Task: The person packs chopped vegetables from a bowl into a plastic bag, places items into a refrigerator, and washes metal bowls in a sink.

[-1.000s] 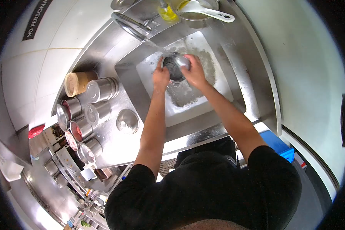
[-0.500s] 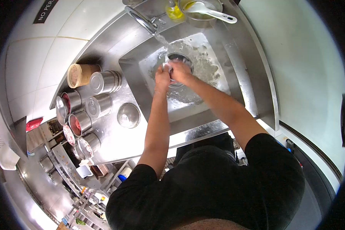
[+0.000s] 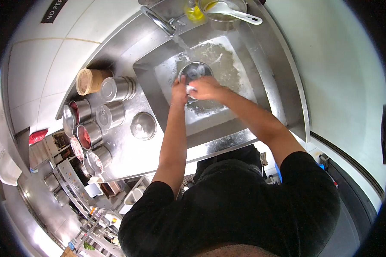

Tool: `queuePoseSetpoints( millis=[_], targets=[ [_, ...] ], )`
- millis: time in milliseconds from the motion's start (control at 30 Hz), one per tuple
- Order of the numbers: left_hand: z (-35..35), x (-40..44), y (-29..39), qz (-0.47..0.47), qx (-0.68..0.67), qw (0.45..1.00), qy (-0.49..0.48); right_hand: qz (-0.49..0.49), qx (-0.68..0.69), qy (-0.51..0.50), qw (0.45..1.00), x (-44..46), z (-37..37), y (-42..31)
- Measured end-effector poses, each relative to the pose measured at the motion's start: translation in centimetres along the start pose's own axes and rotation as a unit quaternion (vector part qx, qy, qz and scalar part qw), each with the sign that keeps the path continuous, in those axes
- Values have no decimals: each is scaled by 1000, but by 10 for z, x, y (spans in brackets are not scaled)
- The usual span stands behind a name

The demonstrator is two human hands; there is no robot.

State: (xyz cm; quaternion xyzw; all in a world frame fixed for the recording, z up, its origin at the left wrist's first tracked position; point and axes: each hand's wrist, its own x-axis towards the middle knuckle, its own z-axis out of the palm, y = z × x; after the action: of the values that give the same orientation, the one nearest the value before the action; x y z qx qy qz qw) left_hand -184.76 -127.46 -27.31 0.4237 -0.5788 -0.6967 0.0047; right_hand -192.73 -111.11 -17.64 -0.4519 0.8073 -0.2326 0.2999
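A round metal container (image 3: 205,67) is tilted in the sink (image 3: 261,73), its mouth facing up and its inside wet. My left hand (image 3: 179,91) is closed on the near-left side of its rim. My right hand (image 3: 206,88) lies across the near side of the container, fingers curled around a white wad (image 3: 190,89), perhaps a cloth or sponge; blur hides its exact kind. Just beyond the hands, water runs from the curved faucet (image 3: 161,23) into cloudy, foamy water (image 3: 229,70).
Left of the sink, several metal canisters (image 3: 111,115), some with red or pale contents, stand near a tan tub (image 3: 90,81) and a round metal lid (image 3: 143,126). Behind the sink are a bottle of yellow liquid (image 3: 195,13) and a pot (image 3: 224,18) with a white spoon (image 3: 240,16).
The container has tipped so its open mouth shows more. My right hand has moved slightly toward me and right, with the white wad in its fingers. The left hand has shifted slightly nearer.
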Motion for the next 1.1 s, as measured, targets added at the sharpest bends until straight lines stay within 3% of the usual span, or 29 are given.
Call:
queuePoseSetpoints(
  millis=[33, 133, 167, 267, 333, 400, 433, 467, 500, 533, 633, 733, 767, 867, 967, 1067, 1100],
  targets=[
    [13, -29, 26, -78, 51, 994, 54, -31, -55, 15, 998, -9, -11, -3],
    [7, -21, 3, -120, -137, 981, 73, -44, 26, 236, 970, -46, -27, -14],
    [5, -17, -9, -128, -172, 977, -5, -64, 78, 287, 952, -52, -17, -12],
    [3, -7, -50, -146, -253, 925, -244, -187, 5, 307, 933, -59, 2, -13],
    [14, -13, -74, -106, -297, 915, -251, -204, -10, 319, 926, -45, 9, -8],
    [13, -17, -60, -141, -323, 883, -309, -219, 10, 363, 906, -31, -18, -21],
    [8, -26, -27, -201, -325, 850, -362, -226, 40, 415, 880, -16, -31, -22],
    [5, -33, -9, -261, -325, 810, -412, -161, 142, 396, 893, 4, -32, -12],
    [6, -29, -6, -249, -269, 855, -367, -98, 238, 374, 891, 28, -35, 1],
    [9, -28, 2, -237, -289, 847, -379, -37, 329, 350, 877, 45, -38, 12],
    [24, -44, 27, -201, -331, 831, -400, 165, 641, 208, 720, 52, -25, 29],
    [62, -51, 60, -149, -227, 960, -71, 308, 696, 122, 637, 23, -9, 3],
    [57, -35, 47, -96, -186, 975, -68, 240, 703, 248, 622, 16, 4, -8],
    [63, -26, 70, 58, -17, 996, 67, 246, 659, 298, 646, -8, 1, -8],
    [59, 4, 76, 81, -44, 994, 51, 160, 590, 344, 713, -31, 24, 30],
    [56, 1, 73, 46, -75, 996, 22, 192, 549, 347, 736, -62, 24, 50],
    [58, -2, 74, 31, -94, 995, 14, 174, 573, 403, 692, -63, 31, 56]
  ],
)
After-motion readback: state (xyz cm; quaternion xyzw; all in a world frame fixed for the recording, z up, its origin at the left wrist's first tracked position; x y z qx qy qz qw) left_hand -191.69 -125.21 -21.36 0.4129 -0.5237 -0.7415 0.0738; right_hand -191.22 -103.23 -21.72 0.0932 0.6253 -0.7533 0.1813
